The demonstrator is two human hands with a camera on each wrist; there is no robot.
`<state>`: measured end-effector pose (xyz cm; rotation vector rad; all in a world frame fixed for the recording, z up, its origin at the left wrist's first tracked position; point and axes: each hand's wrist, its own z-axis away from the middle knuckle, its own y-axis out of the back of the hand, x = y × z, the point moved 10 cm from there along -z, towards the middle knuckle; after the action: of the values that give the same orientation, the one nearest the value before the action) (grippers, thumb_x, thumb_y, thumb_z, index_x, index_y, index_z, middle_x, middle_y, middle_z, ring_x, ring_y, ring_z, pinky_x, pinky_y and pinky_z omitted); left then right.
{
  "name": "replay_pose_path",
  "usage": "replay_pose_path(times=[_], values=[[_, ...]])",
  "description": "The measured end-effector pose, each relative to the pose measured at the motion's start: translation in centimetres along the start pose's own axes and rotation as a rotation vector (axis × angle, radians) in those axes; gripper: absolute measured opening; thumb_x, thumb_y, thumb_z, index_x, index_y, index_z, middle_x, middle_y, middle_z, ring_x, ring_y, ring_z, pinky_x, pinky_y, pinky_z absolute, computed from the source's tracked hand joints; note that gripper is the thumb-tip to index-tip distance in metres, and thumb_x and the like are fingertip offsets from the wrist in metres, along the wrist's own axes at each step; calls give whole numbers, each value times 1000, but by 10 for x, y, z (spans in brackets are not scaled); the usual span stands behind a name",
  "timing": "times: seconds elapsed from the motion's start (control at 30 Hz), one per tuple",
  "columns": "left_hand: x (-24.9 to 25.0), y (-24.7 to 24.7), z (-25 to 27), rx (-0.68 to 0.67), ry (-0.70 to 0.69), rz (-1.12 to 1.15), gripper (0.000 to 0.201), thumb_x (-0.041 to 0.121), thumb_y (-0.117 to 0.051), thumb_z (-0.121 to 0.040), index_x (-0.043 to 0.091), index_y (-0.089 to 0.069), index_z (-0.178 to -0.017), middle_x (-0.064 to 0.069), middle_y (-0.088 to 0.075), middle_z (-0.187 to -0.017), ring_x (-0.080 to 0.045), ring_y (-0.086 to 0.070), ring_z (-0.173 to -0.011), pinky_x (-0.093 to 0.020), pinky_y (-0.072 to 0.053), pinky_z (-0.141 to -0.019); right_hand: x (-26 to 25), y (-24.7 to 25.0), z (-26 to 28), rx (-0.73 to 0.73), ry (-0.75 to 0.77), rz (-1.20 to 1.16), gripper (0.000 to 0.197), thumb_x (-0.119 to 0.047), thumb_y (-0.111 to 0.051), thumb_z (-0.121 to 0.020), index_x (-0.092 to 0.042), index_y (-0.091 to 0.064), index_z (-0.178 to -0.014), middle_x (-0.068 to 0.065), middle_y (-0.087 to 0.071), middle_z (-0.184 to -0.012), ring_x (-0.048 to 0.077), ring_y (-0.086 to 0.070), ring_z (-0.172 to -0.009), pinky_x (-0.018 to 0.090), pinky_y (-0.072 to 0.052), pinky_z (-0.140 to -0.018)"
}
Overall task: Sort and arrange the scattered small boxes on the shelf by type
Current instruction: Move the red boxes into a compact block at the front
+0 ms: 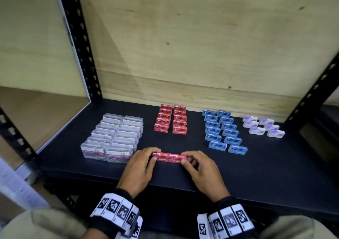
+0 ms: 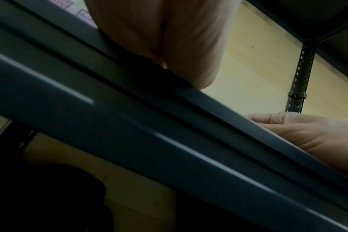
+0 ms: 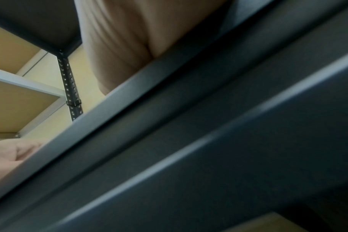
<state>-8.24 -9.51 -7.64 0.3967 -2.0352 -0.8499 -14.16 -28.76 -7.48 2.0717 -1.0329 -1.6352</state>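
Head view: pinching two red boxes (image 1: 169,158) end to end at shelf (image 1: 275,165) front, left hand (image 1: 140,167) and right hand (image 1: 199,169) curled on outer ends. Advising even inward squeeze, sliding flat toward red rows (image 1: 171,119), avoiding buckling at the join.

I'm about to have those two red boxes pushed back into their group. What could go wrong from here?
1. The red staple boxes are only pinched end to end between the left hand and right hand; uneven pressure could buckle them at the joint.
2. Sliding them back askew could knock the red rows out of line.
3. The left hand sits close to the clear paper-clip boxes and might nudge them.
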Motion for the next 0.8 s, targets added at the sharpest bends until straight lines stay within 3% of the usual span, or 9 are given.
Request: replay_pose_path(times=[0.27,0.4,0.5,0.6,0.7,0.8], values=[[-1,-1,0,-13,16,9,25,22,-51,-99,28,-56,-123,18,-59,-118,-3,-52,-106,-31,-44,-96,0,-1,2,-11,-20,4,18,-34,-69,-89,-35,-69,-107,-12,-58,-86,10,-57,-83,22,-50,-78],[4,-1,4,-65,52,73,38,33,-50,-98,31,-45,-135,20,-40,-137,2,-41,-125,-33,-40,-106,0,4,4,-11,-87,-78,29,-43,-69,-88,-40,-63,-116,-12,-56,-94,7,-57,-86,16,-47,-79],[20,9,-6,-93,67,51,43,40,-48,-98,34,-39,-139,23,-28,-142,5,-30,-132,-25,-31,-111,-11,12,-2,-56,-89,-75,26,-43,-69,-88,-41,-64,-113,-13,-56,-99,3,-58,-86,14,-46,-78],[46,31,-37,-45,-31,-40,34,39,-49,-97,33,-49,-131,21,-42,-131,3,-37,-123,-18,-31,-104,-34,26,-28,-124,-59,15,23,-45,-66,-90,-39,-64,-112,-15,-57,-99,1,-57,-85,16,-47,-77],[56,37,-79,-71,-72,-135,23,32,-54,-96,32,-60,-118,14,-55,-117,-4,-48,-113,-25,-40,-99,-44,35,-68,-174,-73,135,19,-40,-65,-92,-37,-64,-110,-14,-60,-98,2,-58,-83,22,-50,-79],[45,24,-116,-205,-12,-261,19,25,-58,-93,31,-64,-111,10,-57,-115,-11,-52,-111,-31,-44,-97,-34,29,-103,-234,-136,254,19,-35,-66,-92,-33,-65,-111,-13,-63,-98,9,-60,-89,27,-49,-82]])
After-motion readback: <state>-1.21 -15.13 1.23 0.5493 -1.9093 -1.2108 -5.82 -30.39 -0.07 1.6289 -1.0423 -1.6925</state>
